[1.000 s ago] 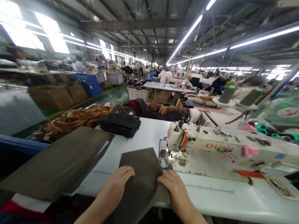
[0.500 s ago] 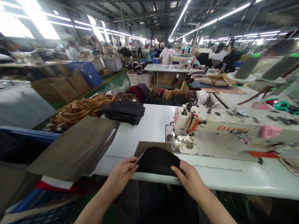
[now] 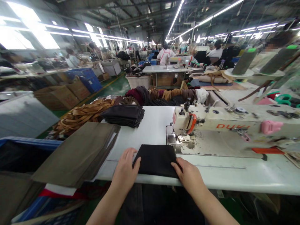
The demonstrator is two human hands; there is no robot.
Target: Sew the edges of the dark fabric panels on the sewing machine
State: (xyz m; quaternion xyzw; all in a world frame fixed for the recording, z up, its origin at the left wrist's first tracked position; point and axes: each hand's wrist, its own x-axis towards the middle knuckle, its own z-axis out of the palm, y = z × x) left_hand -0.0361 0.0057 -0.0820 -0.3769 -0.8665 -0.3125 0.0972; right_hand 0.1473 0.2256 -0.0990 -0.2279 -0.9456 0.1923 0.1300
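A black fabric piece (image 3: 156,161) lies flat near the front edge of the white sewing table, its top edge straight. Along its left edge rests my left hand (image 3: 126,167), thumb on the black cloth and fingers stretched out on the tabletop side. My right hand (image 3: 187,170) pinches the right edge, thumb on top and fingers at the side. The brown-grey piece that showed beneath it is now covered. Just beyond the right corner is the needle area of a sewing machine (image 3: 225,125).
A stack of brown-grey panels (image 3: 72,153) overhangs the table's left end, with folded black pieces (image 3: 124,115) behind it. Tan straps (image 3: 82,114) and bundled cloth (image 3: 140,95) lie beyond the back edge. Blue crates (image 3: 30,145) stand at left; thread cones (image 3: 245,62) stand at right.
The black piece, curved up before, has been laid flat over the brown-grey one. My left hand has let go of its pinch and spread along the edge. My right hand stays at the right edge.
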